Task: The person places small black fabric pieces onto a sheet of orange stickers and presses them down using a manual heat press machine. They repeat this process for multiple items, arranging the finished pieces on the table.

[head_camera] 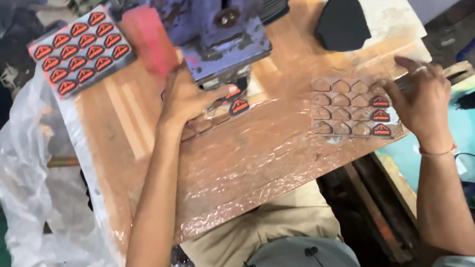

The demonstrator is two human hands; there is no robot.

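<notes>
Resting flat under the blue press head (220,29), the open left hand (189,97) could be crushed, while the patch sheet (341,108) is touched by the loosely spread right hand (422,99).

Free room: the foil-wrapped middle and near edge of the bench (235,169), open between the two hands. Obstacles: blue press (220,23) at the far centre, its base just over the left hand (186,97); tray of orange-black badges (80,50) far left; black pad (341,22) far right; part-filled badge sheet (346,107) beside the right hand (422,99); plastic sheeting (32,190) off the left edge.
</notes>
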